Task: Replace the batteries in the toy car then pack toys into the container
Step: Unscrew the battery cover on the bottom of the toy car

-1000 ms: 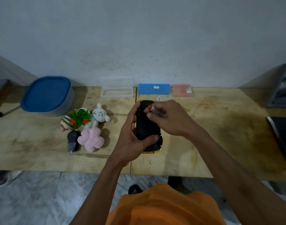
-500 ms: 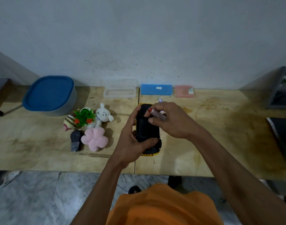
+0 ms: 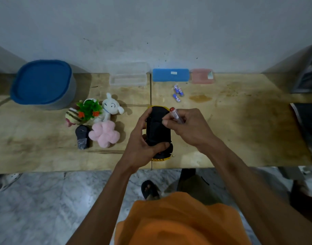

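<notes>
Toy car (image 3: 157,131) upside down, black underside up, long axis running away from person, at near edge of surface (image 3: 240,138). Left hand (image 3: 142,140) fingers wrapped around its body. Right hand (image 3: 188,128) at far end, fingers pinching red-tipped tool, likely screwdriver (image 3: 176,114). 3 batteries (image 3: 178,92) lie beyond; blue-lidded container (image 3: 43,84) far left.
</notes>
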A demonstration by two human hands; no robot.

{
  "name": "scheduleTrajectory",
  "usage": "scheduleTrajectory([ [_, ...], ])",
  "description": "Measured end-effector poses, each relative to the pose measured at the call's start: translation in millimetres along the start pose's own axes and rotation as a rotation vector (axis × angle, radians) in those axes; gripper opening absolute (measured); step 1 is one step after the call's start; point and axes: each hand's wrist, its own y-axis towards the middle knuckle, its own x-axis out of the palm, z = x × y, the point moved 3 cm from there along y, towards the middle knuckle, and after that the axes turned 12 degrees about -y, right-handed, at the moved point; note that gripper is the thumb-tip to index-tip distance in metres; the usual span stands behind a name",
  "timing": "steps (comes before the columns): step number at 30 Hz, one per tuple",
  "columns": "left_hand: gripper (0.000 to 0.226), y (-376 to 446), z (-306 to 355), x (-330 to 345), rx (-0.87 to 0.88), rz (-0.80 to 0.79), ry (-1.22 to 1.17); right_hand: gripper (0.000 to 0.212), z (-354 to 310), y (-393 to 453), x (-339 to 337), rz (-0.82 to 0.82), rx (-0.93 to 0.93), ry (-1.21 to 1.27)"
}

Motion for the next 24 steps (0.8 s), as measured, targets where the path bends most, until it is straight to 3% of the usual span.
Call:
scheduleTrajectory([
  [6, 0.107, 14, -14, 6, -0.068, 0.002, -0.008, 0.006, 19, 9, 0, -0.024, 0.082, 0.109],
  [10, 0.102, 34, -19, 8, -0.078, 0.066, -0.020, 0.006, 38, 40, -26, 0.092, 0.140, 0.187],
  [14, 0.101, 54, -19, 8, -0.108, 0.125, -0.030, 0.009, 77, 77, -52, 0.204, 0.192, 0.100],
  [24, 0.101, 89, -26, 29, -0.132, 0.259, -0.003, 0.009, 167, 135, -22, 0.004, 0.249, -0.185],
])
